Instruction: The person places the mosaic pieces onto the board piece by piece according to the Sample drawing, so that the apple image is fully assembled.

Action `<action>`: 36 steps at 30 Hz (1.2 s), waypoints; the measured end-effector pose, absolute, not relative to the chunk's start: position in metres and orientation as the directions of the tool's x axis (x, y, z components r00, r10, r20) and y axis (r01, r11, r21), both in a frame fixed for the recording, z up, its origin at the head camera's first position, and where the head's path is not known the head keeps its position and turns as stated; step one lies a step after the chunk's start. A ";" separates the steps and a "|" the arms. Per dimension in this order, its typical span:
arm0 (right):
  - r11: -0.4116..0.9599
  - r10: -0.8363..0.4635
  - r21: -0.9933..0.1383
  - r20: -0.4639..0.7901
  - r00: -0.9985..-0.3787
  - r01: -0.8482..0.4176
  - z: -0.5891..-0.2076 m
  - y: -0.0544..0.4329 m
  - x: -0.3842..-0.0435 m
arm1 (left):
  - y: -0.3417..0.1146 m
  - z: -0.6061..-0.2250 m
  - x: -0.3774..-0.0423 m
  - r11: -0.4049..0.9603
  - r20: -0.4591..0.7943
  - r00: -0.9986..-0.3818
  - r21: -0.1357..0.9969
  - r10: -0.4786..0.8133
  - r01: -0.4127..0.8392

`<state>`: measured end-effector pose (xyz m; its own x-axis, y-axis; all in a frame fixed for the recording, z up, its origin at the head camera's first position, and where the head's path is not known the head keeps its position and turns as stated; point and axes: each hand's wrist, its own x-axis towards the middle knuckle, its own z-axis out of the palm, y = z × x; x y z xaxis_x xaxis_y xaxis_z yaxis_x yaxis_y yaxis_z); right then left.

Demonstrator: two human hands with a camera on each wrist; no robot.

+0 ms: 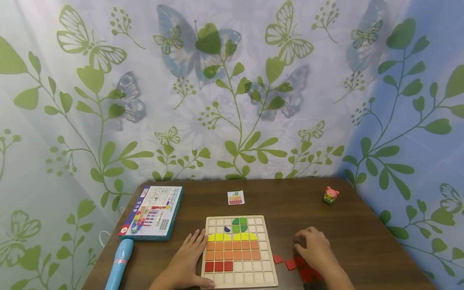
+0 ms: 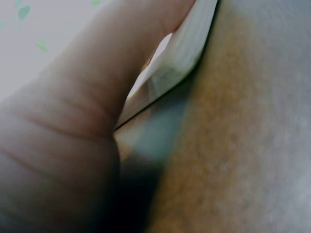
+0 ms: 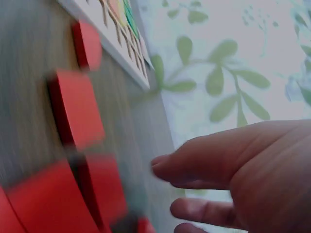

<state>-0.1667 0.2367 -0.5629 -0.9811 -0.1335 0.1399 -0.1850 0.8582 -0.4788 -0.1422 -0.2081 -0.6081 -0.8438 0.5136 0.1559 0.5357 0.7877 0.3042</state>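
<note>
A wooden grid board (image 1: 269, 266) lies on the table, bearing three red square tiles (image 1: 219, 266), rows of orange tiles (image 1: 237, 255), yellow pieces (image 1: 228, 237), a few green pieces (image 1: 236, 228) and a dark blue piece (image 1: 226, 229). My left hand (image 1: 189, 257) rests along the board's left edge, fingers extended, thumb at the near corner. In the left wrist view, that hand covers part of the board's side (image 2: 170, 70). Over several loose red pieces (image 1: 291, 264) right of the board is my right hand (image 1: 316, 250). The right wrist view shows its thumb and fingers apart, with nothing visible between them.
A small printed card (image 1: 236, 197) lies behind the board. At the left are a boxed set (image 1: 154, 213) and a blue microphone (image 1: 121, 257). A pink-and-green figurine (image 1: 330, 195) stands at the back right. A patterned curtain (image 1: 250, 100) hangs behind the table.
</note>
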 end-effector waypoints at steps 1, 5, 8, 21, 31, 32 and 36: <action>0.861 -0.121 -0.482 0.115 -0.986 -0.162 -0.562 0.242 -0.167 | -0.208 -0.608 -0.142 0.787 0.156 -0.843 0.305 0.514 0.536; 0.858 -0.104 -0.503 0.022 -0.994 -0.100 -0.563 0.258 -0.168 | -0.208 -0.608 -0.141 0.785 0.155 -0.844 0.311 0.514 0.535; 0.851 -0.121 -0.516 -0.013 -0.993 -0.097 -0.564 0.263 -0.169 | -0.208 -0.609 -0.141 0.788 0.152 -0.847 0.313 0.510 0.531; 0.815 -0.174 -0.535 0.142 -0.974 -0.224 -0.560 0.230 -0.174 | -0.208 -0.606 -0.143 0.788 0.148 -0.852 0.326 0.502 0.522; 0.614 -0.485 -0.490 0.383 -0.786 -0.618 -0.560 0.170 -0.168 | -0.207 -0.606 -0.143 0.793 0.131 -0.855 0.327 0.501 0.514; 0.591 -0.510 -0.474 0.409 -0.757 -0.653 -0.561 0.164 -0.167 | -0.207 -0.606 -0.143 0.793 0.131 -0.856 0.327 0.500 0.513; 0.482 -0.595 -0.387 0.514 -0.618 -0.786 -0.565 0.138 -0.160 | -0.208 -0.607 -0.143 0.796 0.127 -0.859 0.328 0.497 0.509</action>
<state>-0.1602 0.1378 -0.5652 -0.6181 -0.5951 0.5136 -0.7859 0.4824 -0.3868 -0.1428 -0.2076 -0.6067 -0.8585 0.4969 0.1267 0.5090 0.7957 0.3282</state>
